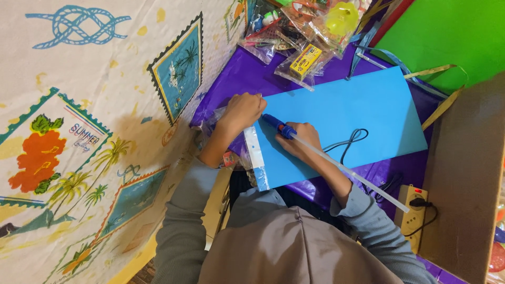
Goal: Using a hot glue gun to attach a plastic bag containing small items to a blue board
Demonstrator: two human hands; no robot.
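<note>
A blue glue gun (278, 125) with a long clear glue stick (353, 174) sticking out of its back is gripped in my right hand (300, 139). Its nozzle points at the left edge of a light blue sheet (357, 113). My left hand (243, 110) presses down on a clear plastic bag (252, 150) with a white strip that lies along that edge. The gun's black cord (351, 141) loops across the sheet.
A purple plastic cover (247, 71) lies under the sheet. Several clear packets of small toys (305, 26) pile at the top. A power strip (413, 213) sits at the right by a cardboard piece (468, 173). A green sheet (447, 31) lies top right, a printed cloth (94, 115) left.
</note>
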